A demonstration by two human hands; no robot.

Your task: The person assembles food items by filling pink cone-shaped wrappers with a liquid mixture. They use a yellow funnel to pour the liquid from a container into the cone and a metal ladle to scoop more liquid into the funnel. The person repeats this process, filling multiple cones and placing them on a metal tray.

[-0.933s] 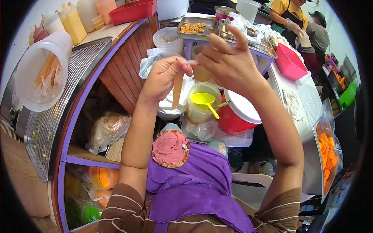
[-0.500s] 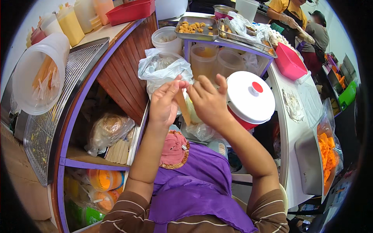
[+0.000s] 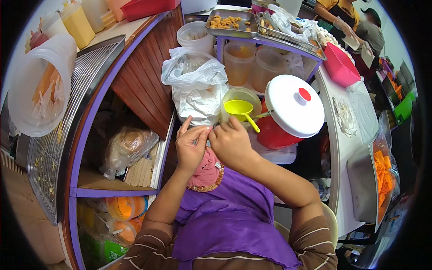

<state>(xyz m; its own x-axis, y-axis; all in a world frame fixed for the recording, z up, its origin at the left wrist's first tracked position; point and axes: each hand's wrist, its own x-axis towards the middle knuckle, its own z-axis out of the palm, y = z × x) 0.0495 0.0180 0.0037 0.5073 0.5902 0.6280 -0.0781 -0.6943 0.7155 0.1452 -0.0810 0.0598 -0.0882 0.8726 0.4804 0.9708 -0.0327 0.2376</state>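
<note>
The pink, rounded cloth with gold-brown trim point(image 3: 206, 172) lies at six o'clock from the fingertips — light and limp, I'd judge, best taken by its trim. The left hand point(image 3: 192, 146) pinches thumb to forefinger; the right hand point(image 3: 231, 140) curls knuckles-up at three o'clock, fingertips hidden — whether either grip holds anything, I cannot tell.

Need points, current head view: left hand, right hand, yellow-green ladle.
Left hand point(image 3: 191, 146): head view, middle of the hand.
Right hand point(image 3: 231, 143): head view, back of the hand.
Yellow-green ladle point(image 3: 238, 107): head view, its bowl.
</note>
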